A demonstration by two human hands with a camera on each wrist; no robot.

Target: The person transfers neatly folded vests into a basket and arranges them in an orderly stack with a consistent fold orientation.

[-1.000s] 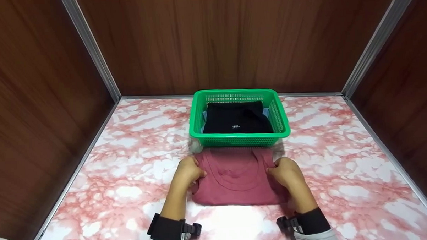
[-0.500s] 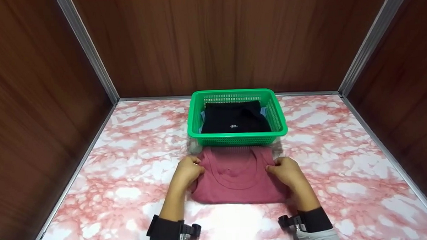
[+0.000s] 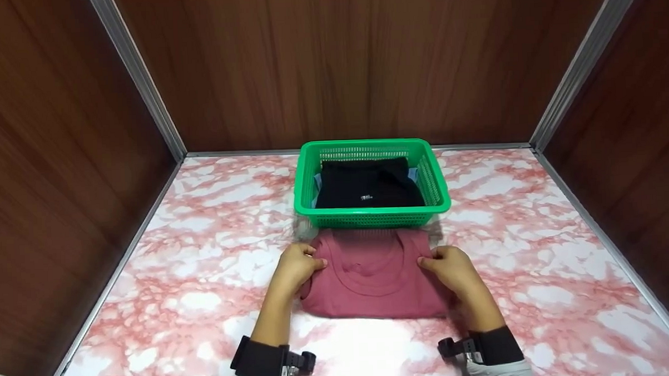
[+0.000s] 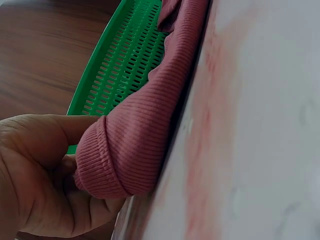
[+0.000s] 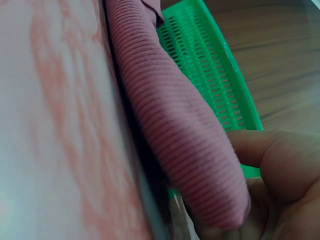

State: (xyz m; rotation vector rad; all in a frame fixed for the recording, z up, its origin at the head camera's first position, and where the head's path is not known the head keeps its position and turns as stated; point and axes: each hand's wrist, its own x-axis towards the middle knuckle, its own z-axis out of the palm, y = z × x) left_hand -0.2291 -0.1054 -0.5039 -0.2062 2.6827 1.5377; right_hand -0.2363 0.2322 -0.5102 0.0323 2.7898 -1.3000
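A folded dusty-red ribbed shirt (image 3: pixel 372 301) lies in front of the basket, its round neckline facing up. My left hand (image 3: pixel 296 267) pinches its left side between thumb and fingers; in the left wrist view that hand (image 4: pixel 40 175) has the folded edge of the shirt (image 4: pixel 135 135) in its grip. On the opposite side my right hand (image 3: pixel 451 267) pinches the shirt the same way. The right wrist view shows the thumb of this hand (image 5: pixel 285 175) on top of the rolled edge of the shirt (image 5: pixel 175 120), with the fingers underneath.
Just behind the shirt stands a green plastic basket (image 3: pixel 371 212). Inside it lies a folded black garment (image 3: pixel 367 181) with a small white print, over something light blue (image 3: pixel 413 174). Brown wood-grain panels (image 3: pixel 341 65) enclose the marbled pink-and-white table (image 3: pixel 221 292) at the back and both sides.
Both hands keep their hold on the shirt's sides. The left thumb has shifted slightly inward, and the shirt's front edge has risen a little. The basket stays put.
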